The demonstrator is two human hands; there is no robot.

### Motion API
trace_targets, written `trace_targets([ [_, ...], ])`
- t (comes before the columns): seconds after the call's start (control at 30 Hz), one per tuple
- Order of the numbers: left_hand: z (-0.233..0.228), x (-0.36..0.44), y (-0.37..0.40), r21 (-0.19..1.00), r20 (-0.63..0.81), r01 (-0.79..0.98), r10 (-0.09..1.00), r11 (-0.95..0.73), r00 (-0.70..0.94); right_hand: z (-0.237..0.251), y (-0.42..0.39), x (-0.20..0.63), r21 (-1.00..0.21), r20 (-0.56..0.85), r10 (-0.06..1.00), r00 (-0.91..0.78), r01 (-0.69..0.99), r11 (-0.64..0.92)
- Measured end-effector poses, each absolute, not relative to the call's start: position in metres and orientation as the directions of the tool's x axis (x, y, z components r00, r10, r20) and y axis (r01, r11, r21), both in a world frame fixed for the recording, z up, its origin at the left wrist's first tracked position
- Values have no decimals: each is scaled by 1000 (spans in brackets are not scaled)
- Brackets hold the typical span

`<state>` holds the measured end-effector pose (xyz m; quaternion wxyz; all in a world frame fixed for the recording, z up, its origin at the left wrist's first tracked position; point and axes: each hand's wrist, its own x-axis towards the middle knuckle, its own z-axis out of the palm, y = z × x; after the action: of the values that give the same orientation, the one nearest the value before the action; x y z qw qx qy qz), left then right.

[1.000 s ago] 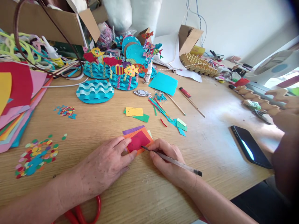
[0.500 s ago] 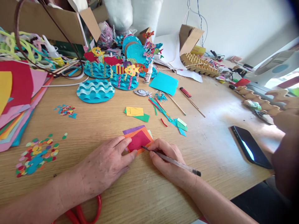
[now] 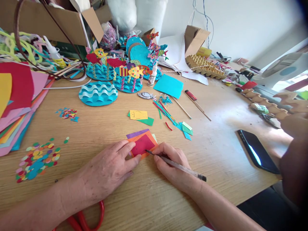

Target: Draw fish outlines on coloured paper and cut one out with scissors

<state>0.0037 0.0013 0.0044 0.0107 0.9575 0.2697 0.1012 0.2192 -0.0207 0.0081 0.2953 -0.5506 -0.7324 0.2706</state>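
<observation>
Two hands work near the front edge of the worktop [image 3: 216, 150]. The left hand [image 3: 109, 170] lies flat, fingers spread, pressing on a dark pink paper square [image 3: 142, 144] that tops a small stack of orange and purple sheets [image 3: 141, 134]. The right hand [image 3: 172, 166] grips a clear pen [image 3: 176, 166], its tip touching the square's lower right edge. Red scissors [image 3: 83, 219] lie at the front edge under the left forearm. A black phone [image 3: 257, 154] rests near the right edge, and paper confetti [image 3: 37, 158] is scattered toward the left.
</observation>
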Motion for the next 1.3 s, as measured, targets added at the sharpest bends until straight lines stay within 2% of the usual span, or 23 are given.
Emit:
trace_targets([
  [0.2,4,4,1,83,177,524,530,-848,829,11,-21,218,-726,118,975,-186,654,213],
  [0.57,4,4,1,85,202,523,529,-848,824,9,-21,219,-711,140,968,-207,660,244],
  [0.97,1,3,0,148,212,530,550,-835,808,8,-22,218,-705,136,970,-199,669,236],
  [1.3,2,2,1,108,192,527,538,-843,821,11,-23,219,-714,135,974,-182,664,223],
])
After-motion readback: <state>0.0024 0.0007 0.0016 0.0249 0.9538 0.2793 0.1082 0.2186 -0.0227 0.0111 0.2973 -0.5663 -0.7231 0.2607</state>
